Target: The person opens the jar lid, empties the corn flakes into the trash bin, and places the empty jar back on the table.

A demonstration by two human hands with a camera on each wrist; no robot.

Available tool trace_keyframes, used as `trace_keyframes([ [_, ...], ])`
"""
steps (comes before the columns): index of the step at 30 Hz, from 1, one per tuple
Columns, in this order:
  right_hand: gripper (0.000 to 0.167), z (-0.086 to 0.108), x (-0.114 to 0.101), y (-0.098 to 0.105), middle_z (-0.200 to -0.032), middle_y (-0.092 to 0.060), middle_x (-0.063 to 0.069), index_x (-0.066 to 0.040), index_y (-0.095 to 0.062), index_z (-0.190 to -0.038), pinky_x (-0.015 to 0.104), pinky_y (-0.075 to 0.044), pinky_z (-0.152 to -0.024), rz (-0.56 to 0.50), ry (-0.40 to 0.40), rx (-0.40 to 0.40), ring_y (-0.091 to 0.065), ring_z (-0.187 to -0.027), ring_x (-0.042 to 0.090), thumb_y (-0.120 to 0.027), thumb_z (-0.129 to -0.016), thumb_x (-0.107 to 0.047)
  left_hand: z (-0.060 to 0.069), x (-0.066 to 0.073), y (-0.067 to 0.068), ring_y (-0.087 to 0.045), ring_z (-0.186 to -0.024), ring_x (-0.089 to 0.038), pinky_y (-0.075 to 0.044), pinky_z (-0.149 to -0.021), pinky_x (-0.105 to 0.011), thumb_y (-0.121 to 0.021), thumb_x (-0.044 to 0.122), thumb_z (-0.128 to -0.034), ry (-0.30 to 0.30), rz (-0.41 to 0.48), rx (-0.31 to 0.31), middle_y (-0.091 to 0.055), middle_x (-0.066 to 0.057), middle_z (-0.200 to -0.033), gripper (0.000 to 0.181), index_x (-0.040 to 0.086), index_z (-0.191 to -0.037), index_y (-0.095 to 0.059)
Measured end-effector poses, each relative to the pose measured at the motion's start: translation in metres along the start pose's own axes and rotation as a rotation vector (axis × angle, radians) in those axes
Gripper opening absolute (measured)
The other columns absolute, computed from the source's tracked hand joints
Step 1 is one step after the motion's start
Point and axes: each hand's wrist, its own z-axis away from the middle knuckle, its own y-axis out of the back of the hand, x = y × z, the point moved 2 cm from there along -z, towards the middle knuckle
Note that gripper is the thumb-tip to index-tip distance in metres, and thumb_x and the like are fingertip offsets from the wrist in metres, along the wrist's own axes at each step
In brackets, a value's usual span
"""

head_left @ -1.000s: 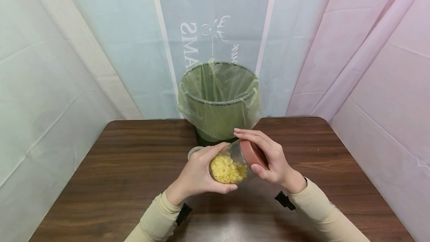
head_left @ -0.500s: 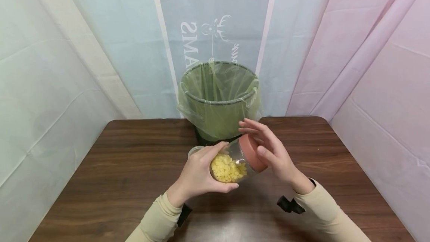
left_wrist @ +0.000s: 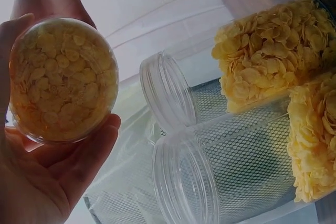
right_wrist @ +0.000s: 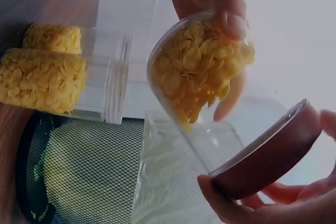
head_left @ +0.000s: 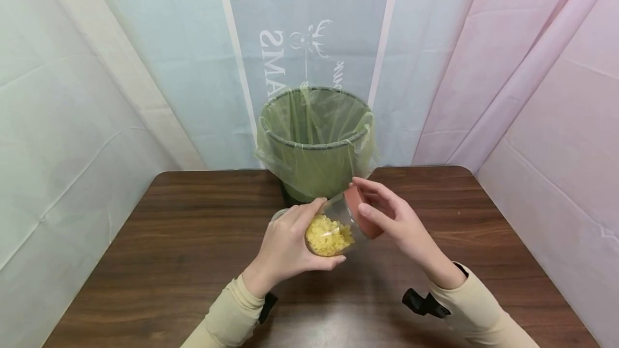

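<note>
Jar [head_left: 337, 209] was tilted, held above the counter [head_left: 193, 240] in front of the bin [head_left: 290, 193], lid end toward the right hand [head_left: 400, 224]. Left hand [head_left: 289, 243] gripped it near the base, thumb and fingers around the glass. Right hand held the lid [head_left: 355, 204] by its edge, thumb on the near side.

Progress: flakes [head_left: 328, 236] were in, lid was at the mouth. Looked close to capped, or just being uncapped; couldn't tell which, nor whether it was fully tight. My read of what was left: finish the lid turn either way, then set the jar down.

View differences: head gave only a bit of clear rim behind the left hand. Left wrist showed what that hid: two more part-filled jars, one [left_wrist: 278, 51] and another [left_wrist: 247, 166], both lidless, plus the held jar's round base, packed with flakes. Right wrist had the lid's side and fingertips on its rim, and the same pair upright just beside the bin's mesh. Only head looked down into the bin's green liner [head_left: 316, 171].
</note>
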Motion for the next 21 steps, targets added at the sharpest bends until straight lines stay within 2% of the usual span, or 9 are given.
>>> trace_keyframes([
  [4, 0.046, 0.0013, -0.0008, -0.0018, -0.138, -0.051, 0.007, -0.017, -0.047, -0.139, 0.018, -0.047, -0.088, 0.049, -0.052, 0.029, -0.053, -0.117, 0.008, -0.057, -0.095, -0.019, -0.0007, 0.0007, -0.0004, -0.062, -0.08, -0.011, -0.055, -0.068, -0.032, -0.078, 0.066, -0.0517, -0.002, -0.021, 0.009, -0.066, 0.001, -0.094, 0.094, 0.013, -0.125, -0.055],
  [8, 0.045, 0.0017, -0.0013, -0.002, -0.129, -0.055, 0.009, -0.022, -0.048, -0.138, 0.024, -0.052, -0.081, 0.077, -0.074, 0.037, -0.058, -0.109, 0.014, -0.058, -0.094, -0.022, -0.0011, 0.0004, -0.0005, -0.062, -0.08, -0.011, -0.054, -0.066, -0.032, -0.078, 0.066, -0.0519, 0.002, -0.023, 0.012, -0.066, 0.001, -0.095, 0.094, 0.013, -0.125, -0.056],
  [10, 0.045, 0.0017, -0.002, -0.0018, -0.125, -0.058, 0.01, -0.021, -0.048, -0.138, 0.027, -0.053, -0.076, 0.082, -0.077, 0.033, -0.06, -0.104, 0.016, -0.059, -0.094, -0.022, -0.0012, 0.0002, -0.0001, -0.063, -0.08, -0.011, -0.055, -0.066, -0.032, -0.078, 0.066, -0.052, 0.004, -0.022, 0.011, -0.066, 0.001, -0.095, 0.093, 0.013, -0.125, -0.056],
  [15, 0.046, 0.0012, -0.003, -0.001, -0.124, -0.059, 0.009, -0.018, -0.049, -0.138, 0.025, -0.053, -0.076, 0.104, -0.031, 0.03, -0.061, -0.103, 0.014, -0.06, -0.093, -0.019, -0.0007, -0.0001, 0.0013, -0.063, -0.082, -0.012, -0.055, -0.066, -0.033, -0.078, 0.066, -0.0515, 0.016, -0.021, 0.003, -0.066, 0.0, -0.097, 0.094, 0.014, -0.126, -0.055],
  [21, 0.048, 0.0002, -0.0032, 0.0008, -0.124, -0.057, 0.003, -0.022, -0.051, -0.136, 0.021, -0.051, -0.086, 0.116, 0.052, 0.019, -0.059, -0.106, 0.015, -0.064, -0.091, -0.014, -0.0005, -0.0008, 0.0024, -0.063, -0.083, -0.011, -0.054, -0.068, -0.033, -0.08, 0.065, -0.0511, 0.032, 0.012, -0.013, -0.066, 0.001, -0.097, 0.093, 0.014, -0.126, -0.056],
])
